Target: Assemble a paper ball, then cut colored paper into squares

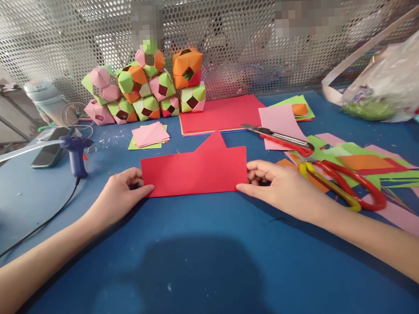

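Note:
A strip of red paper (192, 174) is stretched level between my two hands, just above the blue table. From behind its upper edge a pointed red piece (214, 141) sticks up. My left hand (125, 187) pinches the strip's left end between thumb and fingers. At the opposite end, my right hand (267, 179) grips it the same way, thumb in front. Close to my right forearm lie scissors (351, 182) with red and yellow handles. A utility knife (282, 139) with a red and black body rests on pink paper (281, 118) just beyond that hand.
Folded paper balls (145, 106) are stacked against the perforated metal screen (238, 43). Red sheets (221, 112) and small pink squares (152, 133) lie ahead. A blue glue gun (76, 154), a phone (51, 149) and a bottle (48, 100) stand left; paper scraps (367, 160) and a plastic bag (391, 82) are right.

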The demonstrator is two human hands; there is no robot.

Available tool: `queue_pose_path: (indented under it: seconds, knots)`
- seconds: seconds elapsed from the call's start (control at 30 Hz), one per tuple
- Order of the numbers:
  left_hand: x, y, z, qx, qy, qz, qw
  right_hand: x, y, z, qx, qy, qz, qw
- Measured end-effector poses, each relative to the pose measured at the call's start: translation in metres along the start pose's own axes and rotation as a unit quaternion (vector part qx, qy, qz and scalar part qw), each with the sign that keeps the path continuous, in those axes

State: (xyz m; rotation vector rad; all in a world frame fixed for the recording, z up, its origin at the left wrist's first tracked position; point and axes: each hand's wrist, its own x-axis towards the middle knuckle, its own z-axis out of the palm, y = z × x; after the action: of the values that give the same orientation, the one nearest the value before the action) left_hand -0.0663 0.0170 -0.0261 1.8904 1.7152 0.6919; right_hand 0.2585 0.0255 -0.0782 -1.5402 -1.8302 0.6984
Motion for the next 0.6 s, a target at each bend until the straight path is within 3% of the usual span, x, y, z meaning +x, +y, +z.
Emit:
queue_pose_path:
  seconds: [0.17,0.6]
  knots:
    - [-0.001,-0.001,0.003,-0.005,-0.005,-0.006,1.000,-0.002,-0.002,-0.005,-0.003,-0.030,-0.031,0.999]
    - [-0.001,-0.006,0.012,0.024,0.023,0.013,0.999,-0.002,-0.003,-0.004,-0.031,-0.014,-0.016,0.999]
